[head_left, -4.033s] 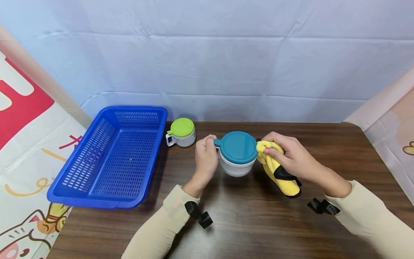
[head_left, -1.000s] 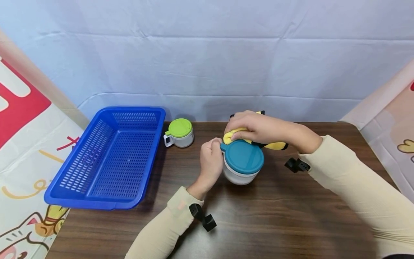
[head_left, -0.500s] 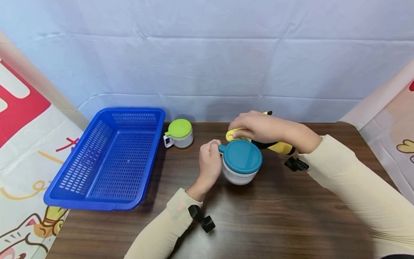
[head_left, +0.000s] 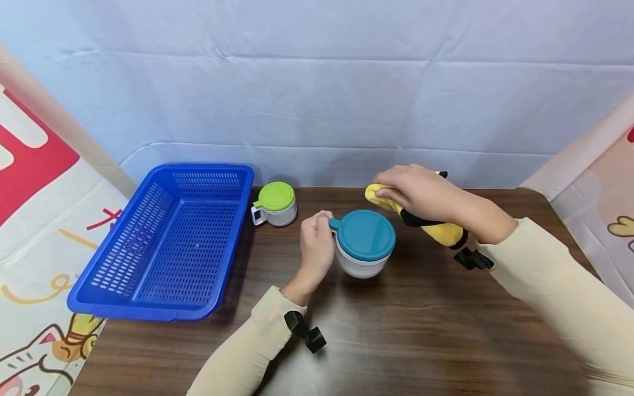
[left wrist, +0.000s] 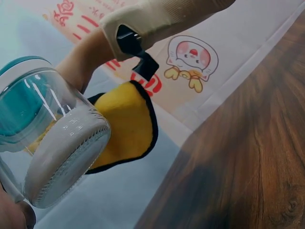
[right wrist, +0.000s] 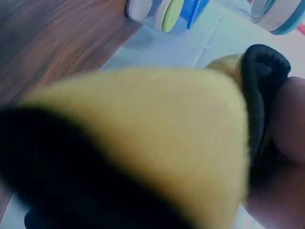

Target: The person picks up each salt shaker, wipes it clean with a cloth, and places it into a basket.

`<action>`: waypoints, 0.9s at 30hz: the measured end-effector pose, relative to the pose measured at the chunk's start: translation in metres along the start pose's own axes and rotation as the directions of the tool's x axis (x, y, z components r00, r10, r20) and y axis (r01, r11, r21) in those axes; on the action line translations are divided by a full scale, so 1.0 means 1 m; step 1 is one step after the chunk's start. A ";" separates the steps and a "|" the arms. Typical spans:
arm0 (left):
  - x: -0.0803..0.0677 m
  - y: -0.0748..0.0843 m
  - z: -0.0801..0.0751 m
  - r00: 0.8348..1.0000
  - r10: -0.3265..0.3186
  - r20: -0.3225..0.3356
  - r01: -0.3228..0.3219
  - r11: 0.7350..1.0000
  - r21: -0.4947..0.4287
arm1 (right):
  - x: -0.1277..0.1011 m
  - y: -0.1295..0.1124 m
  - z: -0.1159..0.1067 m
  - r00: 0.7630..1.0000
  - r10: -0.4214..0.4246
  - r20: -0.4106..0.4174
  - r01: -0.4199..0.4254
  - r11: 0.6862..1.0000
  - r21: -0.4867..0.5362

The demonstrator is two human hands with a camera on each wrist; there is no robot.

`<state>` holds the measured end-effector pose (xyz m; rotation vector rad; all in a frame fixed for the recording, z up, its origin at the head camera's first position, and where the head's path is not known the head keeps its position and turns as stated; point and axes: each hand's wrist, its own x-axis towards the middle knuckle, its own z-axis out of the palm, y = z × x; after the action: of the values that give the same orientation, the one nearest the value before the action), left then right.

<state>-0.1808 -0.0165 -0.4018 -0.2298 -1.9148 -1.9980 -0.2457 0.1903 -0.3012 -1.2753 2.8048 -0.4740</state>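
Note:
My left hand grips the handle of a clear glass seasoning jar with a round teal lid. In the left wrist view the jar's ribbed base shows, tilted and off the table, with a whitish layer inside. Behind and to the right of the jar, my right hand holds a bunched yellow cleaning cloth with black edging. In the head view, a small gap parts the cloth from the lid. The cloth fills much of the right wrist view, blurred.
A smaller jar with a lime-green lid stands at the back, left of my hands. Beside it is a blue perforated plastic basket on the left of the brown wooden table. A pale cloth backdrop rises behind the table.
From four seconds to one second ago, the cloth went from the jar's right side to the lid's back edge. Since then my right hand has drawn it right, while the jar has shifted slightly left.

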 end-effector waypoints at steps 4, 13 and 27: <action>0.001 -0.001 -0.002 1.000 0.001 -0.008 -0.001 1.000 0.003 | -0.006 0.001 -0.001 0.999 0.021 -0.025 -0.022 1.000 -0.012; 0.003 -0.001 -0.004 1.000 -0.015 -0.024 0.016 1.000 0.003 | -0.014 -0.002 -0.007 0.998 -0.021 -0.064 0.018 0.999 -0.048; 0.007 -0.005 -0.003 0.999 -0.036 -0.037 0.037 0.999 0.019 | -0.025 -0.020 -0.017 0.968 -0.146 -0.206 0.114 0.981 -0.158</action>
<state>-0.1883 -0.0207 -0.4046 -0.1528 -1.9282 -1.9912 -0.2170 0.2013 -0.2820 -1.5330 2.9946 -0.4457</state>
